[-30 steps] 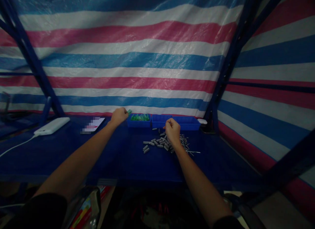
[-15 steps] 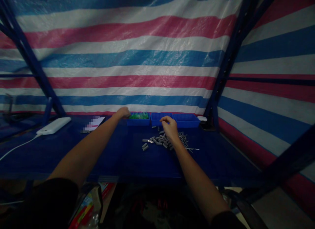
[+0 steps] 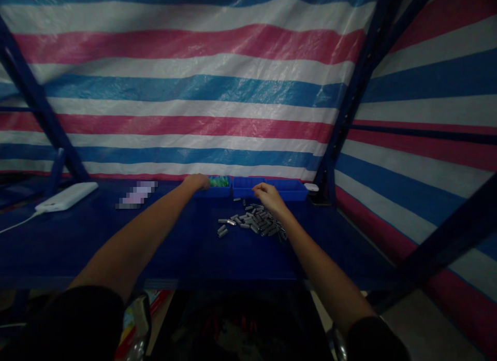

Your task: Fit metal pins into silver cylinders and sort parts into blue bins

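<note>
While the left hand (image 3: 198,181) rests at the near-left corner of the small blue plastic tray (image 3: 218,193) just left of the frame's centre, its fingers curl down over the heap of bright green plastic pieces (image 3: 219,181) inside. The fingers lie close together and touch the heap, but dim light hides whether they grip a piece.

The right hand (image 3: 267,195) hovers right of centre, over the far edge of the loose pile of short grey metal cylinders (image 3: 252,224) on the dark blue tabletop (image 3: 186,252). Its knuckles are bent and thumb and forefinger are drawn near each other. I cannot tell whether anything is pinched between them.

Picking here seems best done with fingertips only, taking one green piece from the top of the heap so the rest stay in the tray. A single cylinder is best lifted from the pile's edge, so its neighbours do not roll.

Two more blue plastic trays (image 3: 289,191) stand in line to the right. A white power bank (image 3: 65,196) lies at the left edge.
</note>
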Available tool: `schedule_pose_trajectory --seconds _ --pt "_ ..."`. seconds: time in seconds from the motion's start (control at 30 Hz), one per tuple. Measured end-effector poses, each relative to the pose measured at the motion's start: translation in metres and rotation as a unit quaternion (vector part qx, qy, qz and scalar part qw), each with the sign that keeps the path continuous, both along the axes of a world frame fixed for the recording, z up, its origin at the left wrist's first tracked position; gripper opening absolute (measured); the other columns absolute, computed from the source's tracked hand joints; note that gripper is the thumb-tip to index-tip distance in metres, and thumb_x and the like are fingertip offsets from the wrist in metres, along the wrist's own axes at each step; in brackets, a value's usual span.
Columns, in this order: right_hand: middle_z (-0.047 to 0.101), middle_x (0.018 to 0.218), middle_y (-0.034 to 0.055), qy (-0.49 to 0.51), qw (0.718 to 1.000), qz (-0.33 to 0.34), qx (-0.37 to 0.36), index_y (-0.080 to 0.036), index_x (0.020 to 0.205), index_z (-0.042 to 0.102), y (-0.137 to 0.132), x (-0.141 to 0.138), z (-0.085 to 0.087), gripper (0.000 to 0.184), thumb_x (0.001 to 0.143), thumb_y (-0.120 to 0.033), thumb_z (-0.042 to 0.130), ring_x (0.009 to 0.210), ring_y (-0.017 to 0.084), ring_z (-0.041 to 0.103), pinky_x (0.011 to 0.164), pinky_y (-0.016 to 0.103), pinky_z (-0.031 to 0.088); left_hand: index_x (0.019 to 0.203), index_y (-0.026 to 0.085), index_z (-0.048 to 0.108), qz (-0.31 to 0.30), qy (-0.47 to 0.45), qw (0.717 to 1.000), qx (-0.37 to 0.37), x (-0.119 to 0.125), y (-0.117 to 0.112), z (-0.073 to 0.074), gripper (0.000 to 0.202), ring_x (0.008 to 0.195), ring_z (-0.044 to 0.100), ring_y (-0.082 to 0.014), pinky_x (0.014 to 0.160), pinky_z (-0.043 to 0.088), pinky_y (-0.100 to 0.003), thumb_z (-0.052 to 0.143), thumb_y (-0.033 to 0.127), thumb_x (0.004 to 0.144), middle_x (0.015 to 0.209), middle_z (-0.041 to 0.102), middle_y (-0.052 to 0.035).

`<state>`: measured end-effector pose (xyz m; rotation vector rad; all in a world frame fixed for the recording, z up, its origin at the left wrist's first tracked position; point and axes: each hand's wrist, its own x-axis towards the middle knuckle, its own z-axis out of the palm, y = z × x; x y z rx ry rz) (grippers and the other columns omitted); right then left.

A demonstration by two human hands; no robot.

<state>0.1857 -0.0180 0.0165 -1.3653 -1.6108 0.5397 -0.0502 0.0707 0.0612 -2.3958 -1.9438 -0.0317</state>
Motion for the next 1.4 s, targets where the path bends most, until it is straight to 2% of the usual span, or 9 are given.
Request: schedule_pose_trajectory --seconds 0.1,0.17,0.27,0.4,0.53,0.67,0.9,1.1,1.4 --pt "0.063 0.089 0.0072 -0.160 0.987 -0.014 0.011 -0.018 0.094 0.062 -0.029 0.037 0.006 0.033 0.075 -0.041 0.050 0.088 0.022 0.057 0.081 0.039 0.042 0.115 0.003 0.054 0.028 0.002 0.993 0.114 0.002 -0.025 -0.010 0.046 0.112 0.045 -0.0361 0.087 0.040 -0.046 0.042 0.033 0.081 0.117 0.052 -0.0249" --pt "0.054 0.118 0.0096 -0.275 0.961 0.026 -0.001 -0.025 0.118 0.052 -0.058 0.063 0.001 0.055 0.071 -0.054 0.055 0.112 0.029 0.046 0.092 0.049 0.034 0.126 0.005 0.043 -0.043 -0.026 0.982 0.183 -0.001 -0.051 -0.023 0.056 0.119 0.039 -0.0330 0.094 0.035 -0.044 0.032 0.042 0.086 0.125 0.045 -0.0228" --pt "0.021 0.144 0.0113 -0.383 0.915 0.101 -0.073 -0.034 0.139 0.016 -0.092 0.088 -0.018 0.096 0.060 -0.066 0.060 0.130 0.036 0.023 0.100 0.060 0.017 0.136 0.014 0.031 -0.194 -0.049 0.977 0.073 -0.005 -0.096 -0.049 0.076 0.125 0.032 -0.0307 0.100 0.031 -0.042 0.037 0.063 0.078 0.138 0.032 -0.0178" --pt "0.001 0.149 0.0096 -0.415 0.898 0.108 -0.094 -0.034 0.140 0.001 -0.094 0.090 -0.040 0.096 0.066 -0.071 0.050 0.134 0.036 0.008 0.103 0.059 0.010 0.140 0.027 0.017 -0.240 -0.083 0.967 -0.020 0.006 -0.134 -0.078 0.088 0.132 0.016 -0.0348 0.102 0.025 -0.050 0.042 0.073 0.069 0.148 0.011 -0.0123" --pt "0.008 0.148 0.0106 -0.410 0.903 0.116 -0.046 -0.031 0.141 0.012 -0.062 0.071 -0.043 0.088 0.070 -0.070 0.046 0.133 0.034 0.015 0.104 0.053 0.018 0.141 0.023 0.014 -0.230 -0.113 0.967 -0.003 0.038 -0.118 -0.087 0.102 0.133 0.010 -0.0373 0.102 0.022 -0.053 0.044 0.078 0.061 0.147 0.011 -0.0152" --pt "0.023 0.143 0.0118 -0.411 0.896 0.165 0.002 -0.029 0.137 0.028 -0.032 0.053 -0.039 0.081 0.069 -0.068 0.050 0.129 0.032 0.025 0.102 0.048 0.025 0.139 0.023 0.021 -0.264 -0.097 0.960 0.000 0.062 -0.086 -0.088 0.096 0.133 0.009 -0.0377 0.101 0.018 -0.057 0.042 0.077 0.063 0.146 0.016 -0.0173" --pt "0.044 0.126 0.0113 -0.388 0.902 0.185 0.047 -0.027 0.130 0.042 -0.005 0.044 -0.041 0.071 0.070 -0.063 0.054 0.112 0.029 0.039 0.094 0.046 0.035 0.139 0.022 0.023 -0.290 -0.080 0.953 -0.041 0.068 -0.059 -0.084 0.091 0.131 0.017 -0.0378 0.100 0.018 -0.056 0.044 0.073 0.066 0.145 0.018 -0.0184" --pt "0.046 0.121 0.0103 -0.370 0.908 0.190 0.050 -0.025 0.126 0.045 -0.013 0.041 -0.041 0.064 0.073 -0.059 0.054 0.109 0.026 0.041 0.092 0.043 0.037 0.137 0.021 0.027 -0.312 -0.097 0.944 -0.043 0.066 -0.065 -0.080 0.086 0.127 0.023 -0.0372 0.099 0.024 -0.052 0.046 0.069 0.069 0.145 0.020 -0.0171" --pt "0.046 0.120 0.0104 -0.375 0.904 0.195 0.063 -0.024 0.127 0.043 -0.034 0.034 -0.040 0.059 0.078 -0.054 0.051 0.108 0.025 0.044 0.091 0.041 0.039 0.136 0.014 0.030 -0.324 -0.148 0.931 -0.084 0.059 -0.086 -0.077 0.081 0.132 0.017 -0.0326 0.105 0.020 -0.046 0.051 0.061 0.072 0.145 0.020 -0.0180"
